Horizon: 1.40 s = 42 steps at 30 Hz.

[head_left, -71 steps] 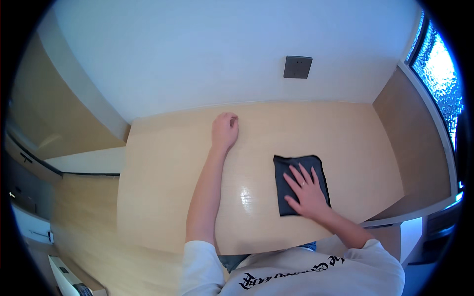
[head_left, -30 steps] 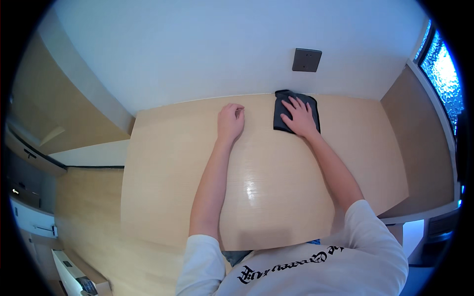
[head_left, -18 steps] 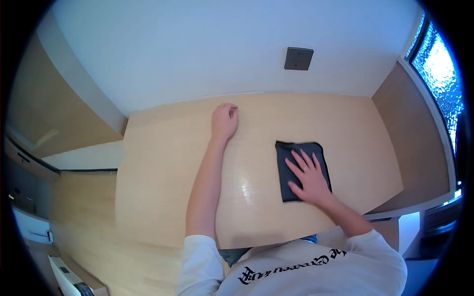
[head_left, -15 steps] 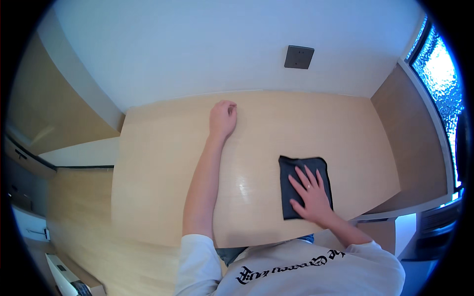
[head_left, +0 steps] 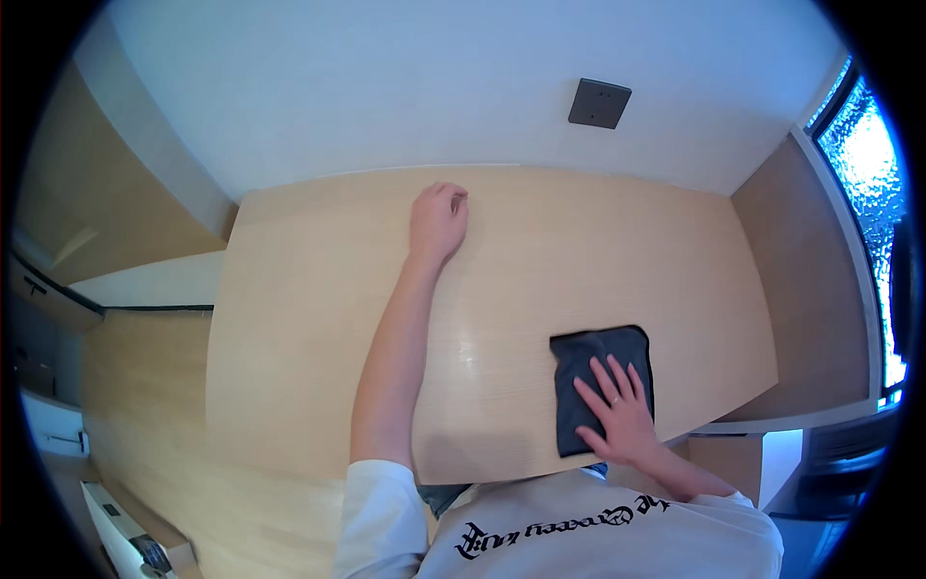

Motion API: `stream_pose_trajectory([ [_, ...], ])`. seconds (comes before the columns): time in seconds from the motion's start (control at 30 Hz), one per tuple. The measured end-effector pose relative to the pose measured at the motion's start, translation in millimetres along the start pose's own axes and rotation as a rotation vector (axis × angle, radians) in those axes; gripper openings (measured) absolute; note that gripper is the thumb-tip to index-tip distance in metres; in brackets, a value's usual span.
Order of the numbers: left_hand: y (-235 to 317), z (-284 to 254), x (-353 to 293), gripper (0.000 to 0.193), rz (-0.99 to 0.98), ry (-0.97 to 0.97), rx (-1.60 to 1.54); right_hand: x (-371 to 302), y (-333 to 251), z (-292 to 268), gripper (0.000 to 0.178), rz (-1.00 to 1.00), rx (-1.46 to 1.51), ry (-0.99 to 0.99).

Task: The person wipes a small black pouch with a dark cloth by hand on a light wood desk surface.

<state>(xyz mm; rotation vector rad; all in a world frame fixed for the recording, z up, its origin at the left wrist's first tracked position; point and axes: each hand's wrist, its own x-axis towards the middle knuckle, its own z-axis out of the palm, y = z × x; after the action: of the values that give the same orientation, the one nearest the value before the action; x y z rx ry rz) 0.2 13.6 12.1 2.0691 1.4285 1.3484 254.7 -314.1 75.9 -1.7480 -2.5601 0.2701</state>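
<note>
A dark grey cloth (head_left: 571,386) with black edging lies flat on the light wood desktop (head_left: 309,318), close to its near edge right of the middle. My right hand (head_left: 620,410) presses on the cloth, palm down, with the fingers spread and a ring on one of them. My left hand (head_left: 439,220) rests toward the back of the desk, a little left of the middle. Its fingers are curled in a loose fist, and nothing shows in them. The left forearm stretches across the desktop from the near edge.
On the white wall behind the desk sits a dark socket plate (head_left: 599,103). A wood side panel (head_left: 815,280) bounds the desk on the right, beside a bright textured window (head_left: 863,154). Wood floor (head_left: 145,405) extends at the left, with a white-fronted drawer (head_left: 121,531) at lower left.
My right hand and the cloth have slid a little toward the near edge. The left hand stays curled in about the same place on the desk. The view has shifted slightly.
</note>
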Motion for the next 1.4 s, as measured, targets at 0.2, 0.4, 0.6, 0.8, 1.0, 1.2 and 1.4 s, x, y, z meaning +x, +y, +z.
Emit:
stream_pose_trajectory([
  [0.2, 4, 1, 3, 0.014, -0.001, -0.022, 0.033, 70, 24, -3, 0.069, 0.022, 0.007, 0.116],
  [0.4, -2, 0, 3, 0.015, 0.002, -0.051, 0.053, 175, 64, 10, 0.065, 0.066, -0.022, 0.264],
  [0.6, -5, -2, 2, 0.015, 0.021, -0.036, 0.062, 273, 95, 10, 0.063, 0.183, -0.053, 0.287],
  [0.8, -1, -2, 2, 0.013, 0.051, -0.032, 0.059, 300, 108, 2, 0.062, 0.228, -0.044, 0.207],
  [1.0, -4, -2, 4, 0.012, 0.001, -0.005, -0.022, 286, 111, 11, 0.06, 0.089, 0.005, 0.174],
  [1.2, -5, 2, 5, 0.012, 0.002, -0.02, -0.02, 191, 58, 19, 0.056, -0.026, -0.012, 0.204],
  [1.4, -9, 0, 3, 0.013, 0.006, -0.011, 0.017, 64, -9, 15, 0.056, -0.113, 0.067, 0.11],
])
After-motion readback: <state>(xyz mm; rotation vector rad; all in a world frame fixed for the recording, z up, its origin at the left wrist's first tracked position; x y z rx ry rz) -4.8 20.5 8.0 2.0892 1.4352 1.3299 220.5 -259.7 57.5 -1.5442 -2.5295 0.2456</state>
